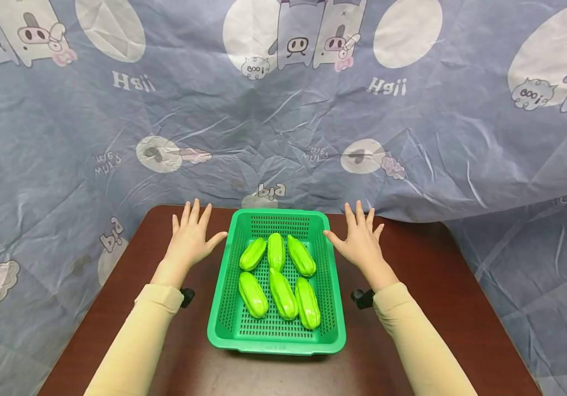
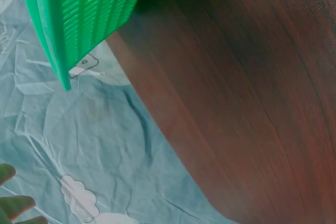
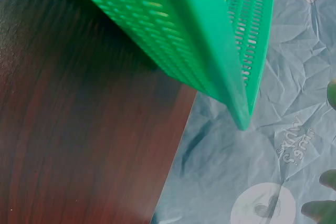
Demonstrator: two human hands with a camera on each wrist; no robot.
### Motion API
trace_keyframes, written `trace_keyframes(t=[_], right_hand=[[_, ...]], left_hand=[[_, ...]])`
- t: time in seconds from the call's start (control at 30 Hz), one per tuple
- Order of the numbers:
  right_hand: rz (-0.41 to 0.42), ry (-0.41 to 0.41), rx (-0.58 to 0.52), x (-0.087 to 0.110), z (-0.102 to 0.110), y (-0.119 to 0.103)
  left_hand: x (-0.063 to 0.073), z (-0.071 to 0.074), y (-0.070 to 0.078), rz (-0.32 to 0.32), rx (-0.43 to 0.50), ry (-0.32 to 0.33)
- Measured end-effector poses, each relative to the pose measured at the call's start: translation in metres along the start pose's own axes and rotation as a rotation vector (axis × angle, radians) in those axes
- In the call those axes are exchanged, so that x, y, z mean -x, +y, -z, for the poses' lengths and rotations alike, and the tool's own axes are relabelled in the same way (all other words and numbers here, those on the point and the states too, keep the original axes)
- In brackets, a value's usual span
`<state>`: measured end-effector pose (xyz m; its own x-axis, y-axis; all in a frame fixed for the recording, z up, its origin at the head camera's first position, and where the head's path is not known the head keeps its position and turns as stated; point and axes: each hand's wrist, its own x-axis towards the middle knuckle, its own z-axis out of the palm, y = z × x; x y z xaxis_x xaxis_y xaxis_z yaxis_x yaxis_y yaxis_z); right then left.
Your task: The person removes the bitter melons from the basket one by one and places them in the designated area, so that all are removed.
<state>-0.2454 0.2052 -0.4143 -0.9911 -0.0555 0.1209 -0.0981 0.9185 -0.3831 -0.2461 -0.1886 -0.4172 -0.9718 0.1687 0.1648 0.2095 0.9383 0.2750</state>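
A green plastic basket (image 1: 276, 348) with slotted walls rests on the table, holding several bright green, ridged, elongated vegetables (image 1: 283, 294) that look like small melons or gourds. Left of the basket, my left hand (image 1: 189, 239) is spread with straight fingers, its thumb close to the rim. On the other side my right hand (image 1: 361, 239) is spread likewise, thumb by the right rim. Neither hand holds anything. In the left wrist view the basket's wall (image 2: 94, 14) shows with a few fingertips (image 2: 16, 205); the right wrist view shows the opposite wall (image 3: 157, 24).
The dark reddish-brown wooden table (image 1: 427, 308) extends to both sides of the basket. A grey-blue cloth (image 1: 283, 121) printed with cartoon figures hangs behind the table's far edge and around its sides. Each wrist carries a small black device (image 1: 363, 298).
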Motion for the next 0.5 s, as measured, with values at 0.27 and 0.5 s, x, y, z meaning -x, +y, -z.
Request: trace_keyframes(t=[0.27,0.5], right_hand=[[0.001,-0.015,-0.001,0.000,0.000,-0.010],[0.016,-0.018,-0.026,0.003,-0.004,-0.021]], left_hand=[[0.000,0.001,-0.001,-0.011,0.030,0.031],[0.002,0.005,0.000,-0.016,0.046,0.042]])
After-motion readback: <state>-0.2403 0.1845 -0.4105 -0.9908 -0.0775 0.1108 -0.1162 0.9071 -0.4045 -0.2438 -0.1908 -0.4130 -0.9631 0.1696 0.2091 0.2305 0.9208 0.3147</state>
